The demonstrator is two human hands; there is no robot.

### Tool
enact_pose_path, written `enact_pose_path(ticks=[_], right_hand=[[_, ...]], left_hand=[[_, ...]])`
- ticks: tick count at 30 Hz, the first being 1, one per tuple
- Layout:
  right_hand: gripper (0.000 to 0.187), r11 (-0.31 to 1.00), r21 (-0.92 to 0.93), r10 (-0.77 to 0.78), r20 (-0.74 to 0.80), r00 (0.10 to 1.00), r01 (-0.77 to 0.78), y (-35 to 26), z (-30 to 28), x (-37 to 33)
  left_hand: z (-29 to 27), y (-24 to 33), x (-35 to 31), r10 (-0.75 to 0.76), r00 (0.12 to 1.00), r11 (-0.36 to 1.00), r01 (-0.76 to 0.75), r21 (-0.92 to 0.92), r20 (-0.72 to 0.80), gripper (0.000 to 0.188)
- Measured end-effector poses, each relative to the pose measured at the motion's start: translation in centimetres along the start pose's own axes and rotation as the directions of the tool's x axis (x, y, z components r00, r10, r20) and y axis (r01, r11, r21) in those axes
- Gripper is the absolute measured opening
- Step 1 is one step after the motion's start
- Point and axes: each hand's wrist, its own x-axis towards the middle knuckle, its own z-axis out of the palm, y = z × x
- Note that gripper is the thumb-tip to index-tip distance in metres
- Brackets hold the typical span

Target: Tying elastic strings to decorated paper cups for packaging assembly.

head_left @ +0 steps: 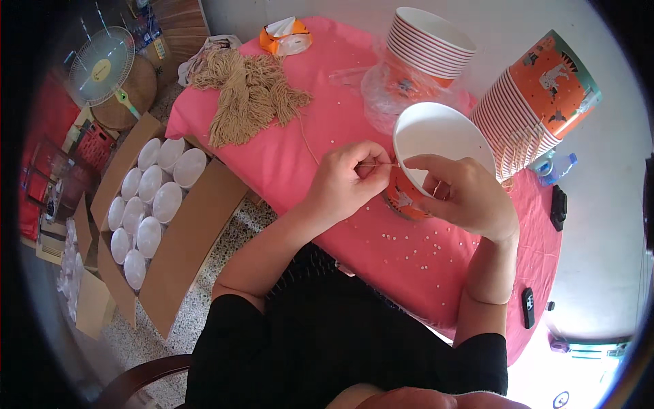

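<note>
An orange paper bucket with a white inside and printed animal figures stands tilted on the table before me. At its left rim, my left hand is closed in a pinch on a thin tan cord. From that hand the cord trails back toward a heap of tan cords at the table's far left. My right hand grips the bucket's near rim, its index fingertip close to the cord's end. Whether the cord passes through the bucket wall is too small to tell.
Nested buckets in clear plastic stand behind. Another stack, with cord loops along its side, leans at right. White paper dots litter the pink tablecloth. A carton of white cups is at left; a black remote lies right.
</note>
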Motion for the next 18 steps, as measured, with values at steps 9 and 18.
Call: enact_pose_path(ticks=[9,18], right_hand=[[0.035,0.999,0.049,0.022,0.032,0.999,-0.023,0.2,-0.3,0.1],[0.016,0.989,-0.140,-0.061,-0.168,0.984,0.037,0.7,1.4,1.4]], left_hand=[[0.6,-0.4,-0.2,0.012,1.000,1.000,-0.012,-0.025,-0.014,0.009],[1.0,-0.4,-0.3,-0.020,1.000,0.993,0.021,-0.112,0.011,0.010]])
